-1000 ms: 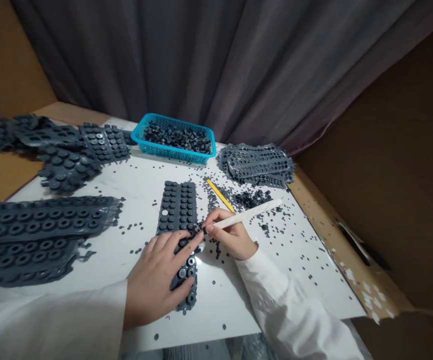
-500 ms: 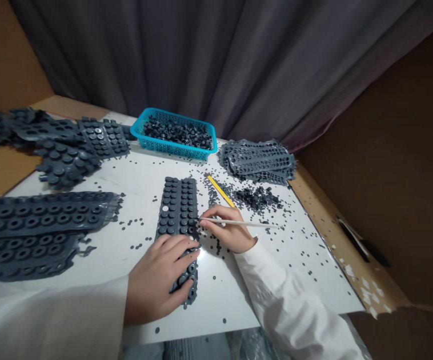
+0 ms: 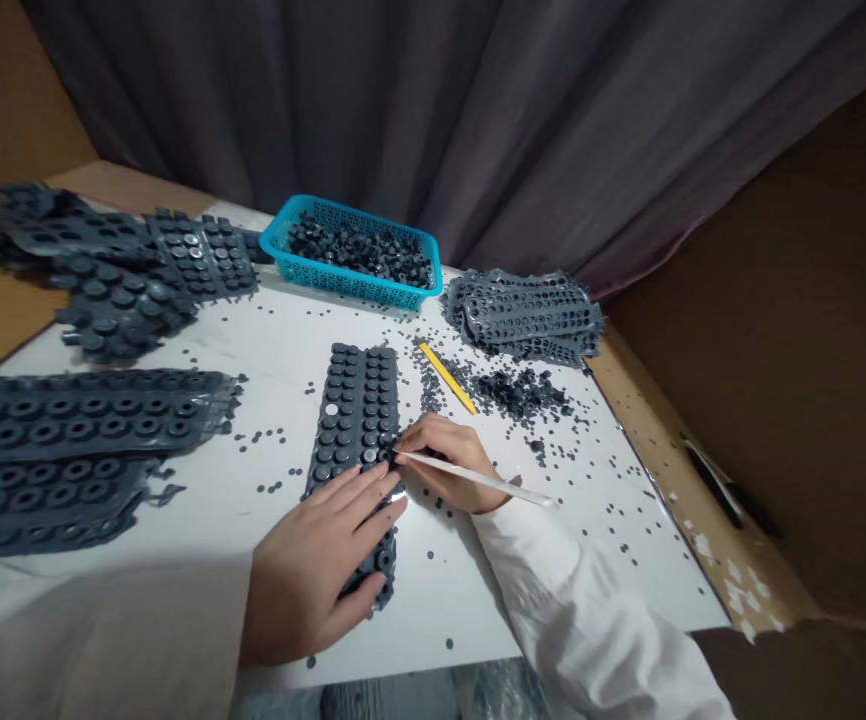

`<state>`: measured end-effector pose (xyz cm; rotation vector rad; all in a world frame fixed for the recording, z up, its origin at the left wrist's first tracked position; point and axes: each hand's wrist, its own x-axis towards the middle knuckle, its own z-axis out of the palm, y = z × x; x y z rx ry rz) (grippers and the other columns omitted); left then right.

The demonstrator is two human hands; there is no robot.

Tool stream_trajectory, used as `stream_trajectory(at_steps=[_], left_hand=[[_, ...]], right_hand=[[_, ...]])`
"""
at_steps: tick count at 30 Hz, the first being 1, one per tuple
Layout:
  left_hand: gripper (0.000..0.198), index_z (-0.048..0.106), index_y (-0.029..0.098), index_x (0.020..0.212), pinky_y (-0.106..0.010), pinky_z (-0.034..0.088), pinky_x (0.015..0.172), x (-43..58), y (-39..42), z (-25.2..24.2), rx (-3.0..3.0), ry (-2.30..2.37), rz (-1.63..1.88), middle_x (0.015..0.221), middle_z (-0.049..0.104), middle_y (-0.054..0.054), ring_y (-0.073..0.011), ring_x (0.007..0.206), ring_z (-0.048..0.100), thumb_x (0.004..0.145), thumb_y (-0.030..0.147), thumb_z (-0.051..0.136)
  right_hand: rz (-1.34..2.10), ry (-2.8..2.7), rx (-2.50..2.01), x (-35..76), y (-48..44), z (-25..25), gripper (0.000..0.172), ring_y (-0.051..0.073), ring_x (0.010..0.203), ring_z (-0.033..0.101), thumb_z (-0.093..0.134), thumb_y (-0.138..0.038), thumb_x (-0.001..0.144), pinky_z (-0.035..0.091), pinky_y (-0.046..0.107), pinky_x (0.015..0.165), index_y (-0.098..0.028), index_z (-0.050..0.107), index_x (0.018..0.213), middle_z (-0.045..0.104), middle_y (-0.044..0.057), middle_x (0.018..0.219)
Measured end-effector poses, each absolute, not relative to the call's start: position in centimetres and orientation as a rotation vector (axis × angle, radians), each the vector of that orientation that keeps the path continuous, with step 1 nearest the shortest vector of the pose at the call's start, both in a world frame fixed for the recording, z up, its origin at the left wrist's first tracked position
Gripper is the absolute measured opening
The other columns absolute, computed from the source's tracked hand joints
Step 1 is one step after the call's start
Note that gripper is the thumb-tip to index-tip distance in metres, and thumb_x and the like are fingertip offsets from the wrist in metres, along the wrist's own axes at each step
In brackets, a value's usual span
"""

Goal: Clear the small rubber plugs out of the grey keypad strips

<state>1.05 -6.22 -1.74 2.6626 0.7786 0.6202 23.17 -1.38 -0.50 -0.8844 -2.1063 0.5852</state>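
A dark grey moulded rubber sheet (image 3: pixel 359 390) with rows of round knobs lies lengthwise in front of me. My left hand (image 3: pixel 328 570) rests across its near half, fingers stretched out and slightly apart, hiding several knobs. My right hand (image 3: pixel 452 460) is at the sheet's right edge, thumb and fingers pinched on a thin white stick (image 3: pixel 489 480). The stick's near tip meets the fingertips beside the knobs; its other end points right. Whether the fingers also grip a knob is hidden. One pale disc (image 3: pixel 331 409) sits on a knob at the left.
A blue basket (image 3: pixel 358 285) of small dark rubber pieces stands at the back. Punched sheets (image 3: pixel 527 315) are stacked right of it, near a yellow strip (image 3: pixel 448 378) and a pile of dark bits (image 3: pixel 524 393). More knobbed sheets (image 3: pixel 80 415) lie left. Small discs litter the white table (image 3: pixel 478 620).
My right hand has shifted slightly down and toward the left fingers; the stick's outer end has dropped. My left hand stays on the sheet. The view has shifted a little.
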Motion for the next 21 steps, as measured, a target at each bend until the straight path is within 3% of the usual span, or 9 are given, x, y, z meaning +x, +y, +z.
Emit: stream_trajectory(at_steps=[4, 10, 16, 21], left_hand=[[0.056, 0.038, 0.020, 0.141, -0.046, 0.031, 0.113, 1.09, -6.27, -1.94, 2.660, 0.785, 0.647, 0.149, 0.038, -0.007, -0.0267, 0.136, 0.035, 0.086, 0.021, 0.046], [0.052, 0.042, 0.019, 0.137, -0.045, 0.029, 0.114, 1.14, -6.31, -2.26, 2.656, 0.771, 0.639, 0.148, 0.039, -0.007, -0.0256, 0.137, 0.033, 0.085, 0.020, 0.047], [0.057, 0.038, 0.020, 0.140, -0.045, 0.031, 0.113, 0.97, -5.97, -2.28, 2.671, 0.740, 0.575, 0.150, 0.036, -0.007, -0.0260, 0.137, 0.034, 0.084, 0.021, 0.049], [0.058, 0.039, 0.020, 0.140, -0.047, 0.035, 0.110, 0.93, -5.62, -2.03, 2.680, 0.690, 0.506, 0.151, 0.033, -0.008, -0.0276, 0.136, 0.035, 0.083, 0.021, 0.050]], right_hand=[[0.528, -2.145, -0.851, 23.28, -1.25, -0.70, 0.006, 0.018, 0.078, 0.064, 0.058, -0.020, 0.088, 0.053, 0.032, 0.074, -0.018, 0.059, 0.082, 0.069, 0.009, 0.080], [0.418, -2.300, -0.814, 23.60, -1.17, -0.72, 0.004, 0.021, 0.104, 0.062, 0.054, -0.019, 0.090, 0.054, 0.036, 0.088, -0.018, 0.058, 0.089, 0.068, 0.015, 0.110], [0.128, -2.445, -0.896, 23.80, -1.04, -1.31, 0.015, 0.021, 0.107, 0.061, 0.045, -0.015, 0.094, 0.055, 0.038, 0.089, -0.018, 0.060, 0.092, 0.066, 0.014, 0.117], [0.228, -2.153, -1.092, 23.77, -0.68, -1.07, 0.011, 0.021, 0.105, 0.063, 0.047, -0.016, 0.093, 0.054, 0.038, 0.088, -0.019, 0.057, 0.091, 0.068, 0.014, 0.111]])
